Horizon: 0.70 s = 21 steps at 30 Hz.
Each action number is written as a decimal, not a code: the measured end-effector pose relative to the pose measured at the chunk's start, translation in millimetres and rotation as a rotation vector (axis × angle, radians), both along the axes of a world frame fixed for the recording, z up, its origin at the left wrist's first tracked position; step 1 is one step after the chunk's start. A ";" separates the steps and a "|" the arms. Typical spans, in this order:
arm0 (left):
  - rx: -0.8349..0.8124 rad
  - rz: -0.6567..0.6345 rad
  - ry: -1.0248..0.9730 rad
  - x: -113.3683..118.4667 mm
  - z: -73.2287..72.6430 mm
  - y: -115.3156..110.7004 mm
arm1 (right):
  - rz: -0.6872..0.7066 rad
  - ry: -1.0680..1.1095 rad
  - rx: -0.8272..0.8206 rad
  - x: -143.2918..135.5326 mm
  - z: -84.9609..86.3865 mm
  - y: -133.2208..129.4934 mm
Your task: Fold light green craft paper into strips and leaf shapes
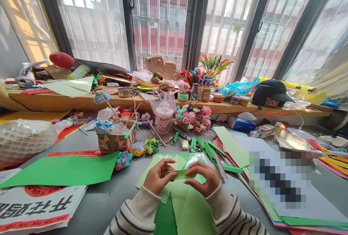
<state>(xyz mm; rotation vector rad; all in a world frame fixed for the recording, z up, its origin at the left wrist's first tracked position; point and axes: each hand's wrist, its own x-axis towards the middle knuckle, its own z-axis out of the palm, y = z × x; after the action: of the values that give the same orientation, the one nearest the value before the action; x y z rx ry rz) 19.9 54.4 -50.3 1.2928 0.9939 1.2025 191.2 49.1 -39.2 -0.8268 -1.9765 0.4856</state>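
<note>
A small folded strip of light green paper [180,174] is held level between my two hands, over the table's middle. My left hand [159,176] pinches its left end between thumb and fingers. At the other end, the fingers and thumb of my right hand [203,178] are closed on it. Below lie light green paper sheets [193,206] and a darker green sheet [165,217], overlapping. Just beyond my hands are folded green paper strips [208,151], a ruler [219,164] and a clear plastic sleeve [195,158].
Left are a green sheet [65,169], a printed bag [40,206] and a box of paper flowers [116,140]. A lidded cup [163,119] stands ahead. Stacked paper [320,195] and a tissue box [241,122] lie right. A cluttered ledge [152,108] runs beneath the windows.
</note>
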 end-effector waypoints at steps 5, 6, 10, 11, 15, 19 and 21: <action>0.054 0.029 0.069 2.6 -3.4 -0.3 | -0.065 -0.019 -0.118 -1.5 -6.0 2.4; 0.055 0.026 0.071 3.1 -3.7 -0.5 | -0.073 -0.040 -0.127 -1.9 -7.3 2.9; 0.007 0.010 0.024 3.3 -1.6 -1.4 | -0.086 -0.060 -0.163 -4.7 -9.6 3.5; -0.011 0.006 0.010 3.0 -0.6 -1.7 | -0.083 -0.041 -0.195 -5.4 -9.8 3.3; -0.062 0.004 -0.002 1.0 1.5 -2.0 | -0.054 0.056 -0.363 -8.0 -11.6 2.4; -0.079 0.000 -0.010 -0.9 1.0 -1.0 | -0.040 0.140 -0.506 -10.0 -15.7 2.7; -0.079 -0.004 -0.020 -0.9 1.0 -0.4 | -0.038 0.177 -0.544 -10.8 -17.3 3.3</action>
<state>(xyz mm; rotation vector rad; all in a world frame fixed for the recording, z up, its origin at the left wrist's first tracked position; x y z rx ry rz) 19.0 54.0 -49.3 1.2184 1.0140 1.1596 180.4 52.4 -56.5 -1.1058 -1.6791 1.0637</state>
